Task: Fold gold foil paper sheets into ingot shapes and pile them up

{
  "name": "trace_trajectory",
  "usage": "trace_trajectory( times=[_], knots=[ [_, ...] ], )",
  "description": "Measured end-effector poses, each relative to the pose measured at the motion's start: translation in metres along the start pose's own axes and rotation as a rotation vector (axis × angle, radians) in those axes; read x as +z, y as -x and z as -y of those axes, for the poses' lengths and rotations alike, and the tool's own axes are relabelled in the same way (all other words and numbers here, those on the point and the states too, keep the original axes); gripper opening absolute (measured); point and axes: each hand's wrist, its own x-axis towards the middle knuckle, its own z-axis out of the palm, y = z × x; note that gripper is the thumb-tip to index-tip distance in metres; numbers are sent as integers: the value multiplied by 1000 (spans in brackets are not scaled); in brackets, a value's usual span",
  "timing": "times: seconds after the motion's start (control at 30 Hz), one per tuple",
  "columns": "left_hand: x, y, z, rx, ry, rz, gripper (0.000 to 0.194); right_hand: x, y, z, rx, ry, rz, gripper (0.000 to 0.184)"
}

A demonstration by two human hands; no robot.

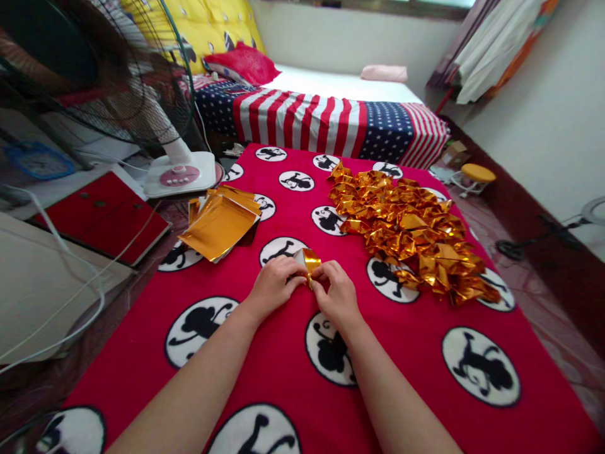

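The red-covered worktop (pixel 283 362) carries a heap of folded gold papers (pixel 411 227) on the right — and, at its left edge, a smaller stack of flat gold sheets (pixel 220 224). Between them the left hand (pixel 276 284) and right hand (pixel 339 295) nearly meet, each grip pinched on one small gold paper (pixel 311 258) near the worktop's middle.

No readable text or numbers.

The gold foil sheet (pixel 312 258), partly folded, shows a metallic face beside a pale face, its near end gathered narrow, over the red cloth (pixel 283 340).
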Motion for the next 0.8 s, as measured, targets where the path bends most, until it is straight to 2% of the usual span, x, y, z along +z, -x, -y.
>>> trace_trajectory(
  times=[0.27, 0.63, 0.8],
  knots=[
    [2, -1, -10, -168, -23, -70, 4, 0, 0, 2, -3, 2, -12, 12],
    [3, -2, -10, -157, -54, -68, 6, 1, 0, -1, -7, 2, -16, 11],
    [2, -2, -6, -234, 48, -46, 5, 1, 1, -1, -8, 16, -10, 12]
  ],
)
